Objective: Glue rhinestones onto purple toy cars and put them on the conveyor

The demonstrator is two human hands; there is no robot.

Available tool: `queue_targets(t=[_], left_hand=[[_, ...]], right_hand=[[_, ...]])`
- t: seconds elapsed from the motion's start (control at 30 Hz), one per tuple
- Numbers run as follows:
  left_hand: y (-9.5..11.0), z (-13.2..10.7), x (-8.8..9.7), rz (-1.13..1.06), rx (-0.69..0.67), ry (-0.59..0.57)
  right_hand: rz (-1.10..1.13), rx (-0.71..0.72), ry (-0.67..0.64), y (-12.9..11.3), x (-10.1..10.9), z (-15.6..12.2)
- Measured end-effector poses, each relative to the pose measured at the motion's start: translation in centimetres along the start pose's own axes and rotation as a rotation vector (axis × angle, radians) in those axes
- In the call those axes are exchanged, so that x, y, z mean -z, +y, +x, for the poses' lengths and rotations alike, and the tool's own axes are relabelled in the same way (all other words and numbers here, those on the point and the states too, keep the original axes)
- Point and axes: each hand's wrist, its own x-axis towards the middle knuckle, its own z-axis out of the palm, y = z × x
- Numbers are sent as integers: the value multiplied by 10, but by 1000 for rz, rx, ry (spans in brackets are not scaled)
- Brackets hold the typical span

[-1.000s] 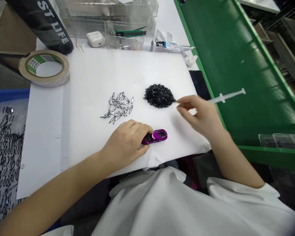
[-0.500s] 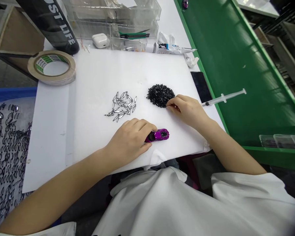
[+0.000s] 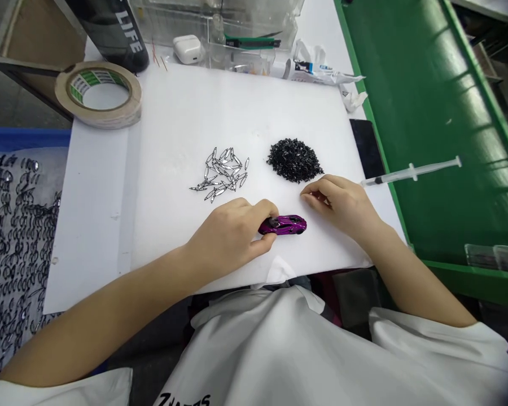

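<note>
My left hand grips the rear of a small purple toy car lying on a white sheet. My right hand rests just right of the car, fingers curled in a pinch near the front edge of a heap of small black parts; what the pinch holds, if anything, is too small to see. A scatter of clear, silver-edged slivers lies left of the black heap, just beyond my left hand.
A syringe lies across the green bench edge at right, beside a dark phone. At the back are a tape roll, an earbud case, a glue tube and clear boxes. A mat of black parts lies at left.
My right hand reached into the black heap, then drew back toward the toy car with its fingers pinched. The left hand kept its hold on the car; the camera view shifted a little.
</note>
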Motion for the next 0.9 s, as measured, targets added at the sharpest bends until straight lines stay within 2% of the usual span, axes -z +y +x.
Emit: queue_targets(t=[0.17,0.27,0.37,0.47,0.7,0.9], left_hand=[[0,0,-2,-14,5,33],[0,0,-1,-8,-7,54],[0,0,0,4,6,59],[0,0,0,-6,28,53],[0,0,-3,-4,29,83],[-2,-2,-4,16,24,94]], right_hand=[[-32,78,101,-7,7,-3],[20,143,211,-24,16,-5],[-16,270,245,-42,22,-2],[-112,361,245,-49,24,3],[-243,454,143,-47,30,9],[-299,526,116,-50,32,13]])
